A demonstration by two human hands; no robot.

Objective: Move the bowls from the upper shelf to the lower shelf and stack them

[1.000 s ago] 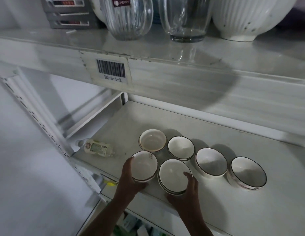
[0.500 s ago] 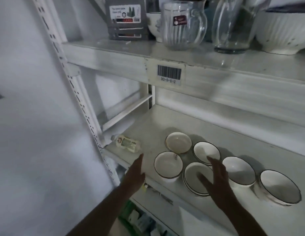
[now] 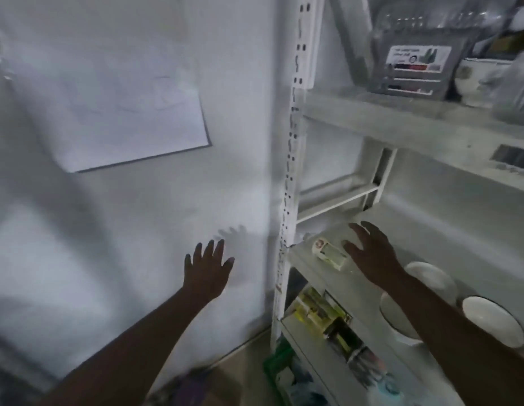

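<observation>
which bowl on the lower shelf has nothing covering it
The front bowl nearest the right edge shows its whole rim. The right forearm crosses the bowl beside it, and partly hides the one behind.

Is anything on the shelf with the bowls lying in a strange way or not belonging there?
Yes. A small clear bottle with a white label lies on its side near the left front corner of the white shelf, left of the white bowls with dark rims. It is the only non-bowl item there, just beside the right hand.

white bowls (image 3: 493,319) with dark rims; white shelf rack (image 3: 293,177); white wall (image 3: 108,215); white-labelled bottle (image 3: 328,252).
</observation>
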